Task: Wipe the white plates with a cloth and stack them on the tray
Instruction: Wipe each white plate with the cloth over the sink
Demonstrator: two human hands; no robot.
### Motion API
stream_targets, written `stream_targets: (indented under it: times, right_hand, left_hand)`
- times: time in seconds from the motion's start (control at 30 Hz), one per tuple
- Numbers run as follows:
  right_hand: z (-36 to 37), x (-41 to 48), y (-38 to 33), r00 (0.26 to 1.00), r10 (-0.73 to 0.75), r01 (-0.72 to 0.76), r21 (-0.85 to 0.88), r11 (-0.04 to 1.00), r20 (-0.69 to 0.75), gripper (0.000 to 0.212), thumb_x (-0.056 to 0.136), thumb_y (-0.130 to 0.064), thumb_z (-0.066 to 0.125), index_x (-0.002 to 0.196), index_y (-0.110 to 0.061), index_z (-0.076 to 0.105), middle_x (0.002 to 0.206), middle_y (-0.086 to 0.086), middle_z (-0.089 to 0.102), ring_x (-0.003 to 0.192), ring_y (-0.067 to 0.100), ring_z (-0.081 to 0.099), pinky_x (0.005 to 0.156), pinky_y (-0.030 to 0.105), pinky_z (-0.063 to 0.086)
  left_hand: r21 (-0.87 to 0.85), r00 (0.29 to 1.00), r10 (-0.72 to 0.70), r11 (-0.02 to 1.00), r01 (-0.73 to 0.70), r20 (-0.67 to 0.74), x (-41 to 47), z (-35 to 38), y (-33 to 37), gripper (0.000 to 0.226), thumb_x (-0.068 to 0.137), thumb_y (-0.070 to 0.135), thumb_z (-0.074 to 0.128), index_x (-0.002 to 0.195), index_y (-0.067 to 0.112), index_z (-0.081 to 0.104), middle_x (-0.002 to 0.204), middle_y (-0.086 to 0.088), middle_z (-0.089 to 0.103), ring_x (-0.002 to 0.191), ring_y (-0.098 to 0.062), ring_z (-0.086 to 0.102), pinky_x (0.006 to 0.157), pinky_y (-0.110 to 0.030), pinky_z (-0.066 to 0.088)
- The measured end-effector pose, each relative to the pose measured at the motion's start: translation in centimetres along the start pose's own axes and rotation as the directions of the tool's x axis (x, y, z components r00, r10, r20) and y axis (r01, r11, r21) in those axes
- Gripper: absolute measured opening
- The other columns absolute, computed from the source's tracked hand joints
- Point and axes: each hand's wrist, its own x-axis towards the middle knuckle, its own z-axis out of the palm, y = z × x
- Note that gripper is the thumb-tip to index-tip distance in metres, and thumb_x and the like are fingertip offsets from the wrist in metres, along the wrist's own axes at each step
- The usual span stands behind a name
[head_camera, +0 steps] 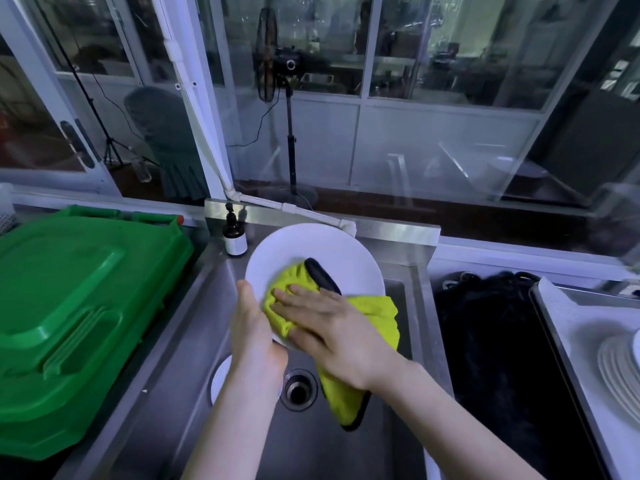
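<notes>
Wiping is our step now. Our left hand (252, 327) grips the white plate (311, 247) over the sink (346, 455); our right hand (332, 327), fingers straight, presses the cloth (377, 313) on it. Next it must go on the tray (557, 341).

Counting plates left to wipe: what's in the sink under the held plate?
Another white plate lies on the sink floor, left of the drain. The left hand and wrist, gripping the held plate, cover most of it, so whether others are stacked there cannot be told.
</notes>
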Motion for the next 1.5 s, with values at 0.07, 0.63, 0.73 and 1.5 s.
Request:
stream_targets:
  times: [0.07,0.63,0.73,1.5]
  right_hand:
    - [-0.2,-1.5,0.7,0.999,0.022,-0.021,0.004,1.000,-0.050,0.043,0.101,-0.037,0.041,0.142,-0.028,0.050,0.153,-0.017,0.038,0.145,0.000,0.026,0.118,0.029,0.023]
    - [-0.9,1.1,0.7,0.983,0.120,-0.090,0.208,0.974,-0.136,0.020,0.094,-0.027,0.062,0.103,-0.013,0.073,0.129,-0.002,0.066,0.130,0.004,0.049,0.117,0.036,0.027]
    - [-0.4,-0.3,0.5,0.830,0.339,-0.399,-0.047,0.916,-0.443,0.045,0.082,-0.042,0.074,0.120,-0.020,0.066,0.146,0.001,0.051,0.139,0.017,0.042,0.118,0.051,0.024]
    - [-6.8,1.5,7.6,0.723,0.688,-0.443,0.716,0.540,-0.071,0.027,0.075,-0.016,0.084,0.099,-0.017,0.073,0.087,-0.001,0.077,0.080,0.015,0.073,0.070,0.027,0.059]
  left_hand:
    - [0.019,0.999,0.043,0.999,-0.042,-0.028,0.5,-0.7,0.3,0.039,0.100,0.053,0.045,0.092,0.024,0.070,0.084,0.007,0.079,0.067,-0.009,0.074,0.063,-0.029,0.057]
    - [-0.025,0.994,-0.097,0.995,0.095,-0.055,0.8,-0.2,-0.7,0.046,0.107,0.047,0.035,0.090,0.014,0.061,0.105,-0.019,0.076,0.058,-0.012,0.072,0.050,-0.020,0.055]
    - [-0.034,0.993,-0.053,0.998,0.050,-0.106,0.9,-0.3,-0.6,0.035,0.104,0.049,0.042,0.081,0.025,0.053,0.078,0.006,0.075,0.061,-0.010,0.066,0.051,-0.017,0.051]
    - [0.272,0.993,0.109,0.955,-0.119,0.052,-0.9,-1.0,1.3,0.040,0.096,0.049,0.054,0.065,0.023,0.058,0.059,0.009,0.060,0.041,-0.010,0.054,0.039,-0.019,0.041]
